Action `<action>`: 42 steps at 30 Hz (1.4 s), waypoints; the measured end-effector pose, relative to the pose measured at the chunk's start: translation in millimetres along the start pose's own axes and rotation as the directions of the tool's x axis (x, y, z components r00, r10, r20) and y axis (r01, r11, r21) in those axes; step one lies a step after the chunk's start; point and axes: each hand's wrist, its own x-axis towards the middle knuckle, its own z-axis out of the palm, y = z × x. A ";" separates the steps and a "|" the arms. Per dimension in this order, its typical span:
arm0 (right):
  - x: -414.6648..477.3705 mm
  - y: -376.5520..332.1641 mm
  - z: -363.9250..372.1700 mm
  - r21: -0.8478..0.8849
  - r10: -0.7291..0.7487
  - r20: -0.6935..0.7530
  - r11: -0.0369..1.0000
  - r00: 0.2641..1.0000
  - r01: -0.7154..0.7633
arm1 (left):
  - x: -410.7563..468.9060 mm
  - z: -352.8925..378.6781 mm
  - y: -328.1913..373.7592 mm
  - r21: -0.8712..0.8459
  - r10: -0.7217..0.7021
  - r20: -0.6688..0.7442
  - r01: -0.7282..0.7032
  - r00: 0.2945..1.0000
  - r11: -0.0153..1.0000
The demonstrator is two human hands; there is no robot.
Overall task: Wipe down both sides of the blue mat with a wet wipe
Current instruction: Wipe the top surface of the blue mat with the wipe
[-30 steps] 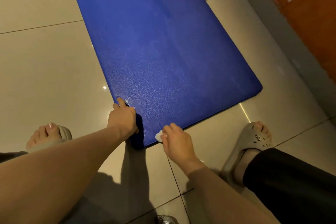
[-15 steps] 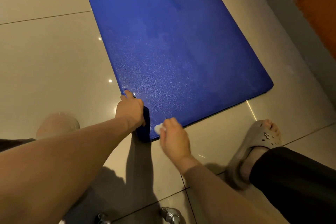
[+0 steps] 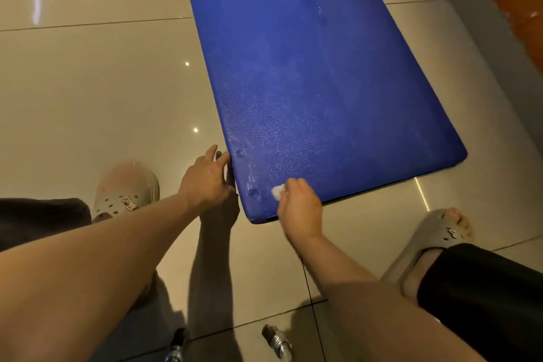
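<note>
**Blue mat (image 3: 323, 82) flat on the tiled floor (image 3: 102, 97), running from lower centre to the top of the frame.**
The right hand (image 3: 299, 209), fingers curled round the wet wipe (image 3: 277, 191), hides most of it at the near corner. The left hand (image 3: 205, 179), fingers straight and slightly apart, touches the mat's left edge. A sandal (image 3: 126, 194) sits at lower left. Half a second ago the left hand gripped that corner, folded up; it now lies flat.
</note>
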 end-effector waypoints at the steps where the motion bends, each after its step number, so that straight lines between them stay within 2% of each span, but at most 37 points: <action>1: -7.2 -14.0 6.7 0.004 -0.071 0.051 0.997 0.996 0.071 | -2.0 0.9 -3.1 -0.035 -0.033 0.003 0.033 0.999 0.999; 4: -13.4 -28.8 13.0 0.070 -0.188 0.117 0.981 0.975 0.181 | -2.3 2.1 -1.0 -0.246 -0.145 0.054 0.154 0.988 0.957; 6: -3.4 -18.9 5.2 0.041 -0.217 0.115 0.976 0.969 0.213 | -0.3 2.6 5.2 -0.368 -0.178 0.107 0.206 0.978 0.907; 11: 34.5 39.2 -25.5 -0.021 0.038 -0.009 0.999 0.999 -0.038 | 2.8 7.2 19.9 -0.490 -0.186 0.160 0.242 0.969 0.837; 12: 31.8 41.3 -27.3 -0.045 0.023 -0.006 0.999 1.000 -0.023 | 4.6 8.5 19.8 -0.503 -0.202 0.167 0.259 0.965 0.824; 14: 15.5 32.5 -23.4 -0.076 -0.097 0.067 0.992 0.993 0.102 | 9.7 11.0 17.7 -0.529 -0.233 0.191 0.300 0.954 0.794; 17: -5.5 14.3 -14.1 -0.081 -0.291 0.214 0.946 0.932 0.314 | 17.8 12.7 13.4 -0.580 -0.260 0.254 0.362 0.932 0.730; 20: 3.3 8.9 -14.8 -0.104 -0.378 0.261 0.904 0.888 0.415 | 23.6 11.7 10.9 -0.584 -0.265 0.281 0.383 0.922 0.715; 23: 24.1 4.6 -15.8 -0.141 -0.466 0.321 0.838 0.825 0.528 | 27.9 13.0 9.9 -0.517 -0.236 0.286 0.357 0.929 0.778; 25: 48.7 -2.3 -12.7 -0.143 -0.493 0.319 0.819 0.810 0.555 | 30.2 16.0 9.1 -0.500 -0.227 0.290 0.350 0.930 0.792; 29: 124.2 -37.3 -5.5 -0.109 -0.478 0.214 0.855 0.852 0.507 | 33.9 21.6 7.0 -0.479 -0.234 0.284 0.349 0.930 0.806; 32: 163.9 -61.7 -4.9 -0.094 -0.429 0.218 0.885 0.877 0.456 | 34.7 24.1 7.7 -0.455 -0.239 0.274 0.344 0.932 0.821; 36: 128.3 -45.4 -5.9 -0.048 -0.424 0.164 0.898 0.890 0.437 | 35.9 21.8 8.9 -0.466 -0.276 0.291 0.388 0.916 0.795; 38: 81.8 -19.4 -9.5 0.005 -0.501 0.201 0.860 0.841 0.511 | 35.7 19.9 10.6 -0.467 -0.288 0.300 0.404 0.909 0.787; 39: 59.7 -7.7 -14.3 0.027 -0.552 0.258 0.825 0.793 0.565 | 35.0 18.4 12.1 -0.469 -0.289 0.302 0.406 0.908 0.785; 42: 30.6 9.2 -27.2 0.070 -0.665 0.453 0.691 0.594 0.720 | 32.4 14.6 16.0 -0.485 -0.295 0.297 0.410 0.908 0.773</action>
